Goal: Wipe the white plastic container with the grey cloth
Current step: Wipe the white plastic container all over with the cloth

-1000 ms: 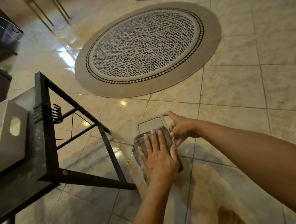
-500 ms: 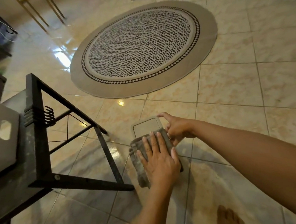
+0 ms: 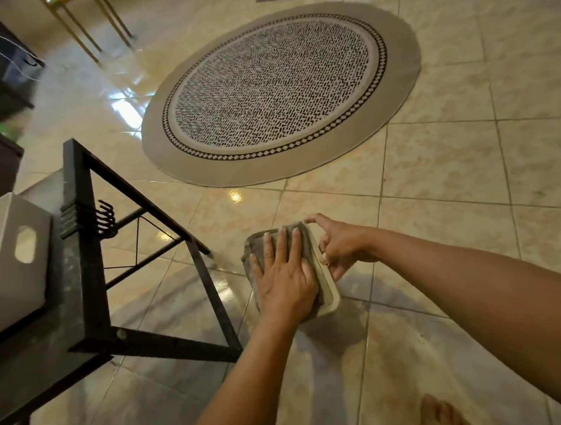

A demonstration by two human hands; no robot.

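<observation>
The left hand (image 3: 285, 282) lies flat, fingers spread, pressing the cloth (image 3: 304, 243) onto the container (image 3: 326, 283) on the floor (image 3: 434, 176). The right hand (image 3: 342, 246) steadies the container's right edge, index finger on its far corner, the other fingers curled against the rim.

Beige, grey and black are showing across the floor scene

A grey cloth (image 3: 302, 243) is covering most of a white plastic container (image 3: 326, 280), whose pale cream-white rim is showing at its right edge. The floor (image 3: 451, 175) is gleaming in glossy beige marbled tiles, turning greyer near the camera. The round rug (image 3: 278, 87) at the far side is wearing a plain taupe border, a ring of black and white diamonds, and a white centre speckled with black dashes. At the left, the desk (image 3: 81, 257) is showing a black frame, carrying a white box (image 3: 9, 261).
</observation>
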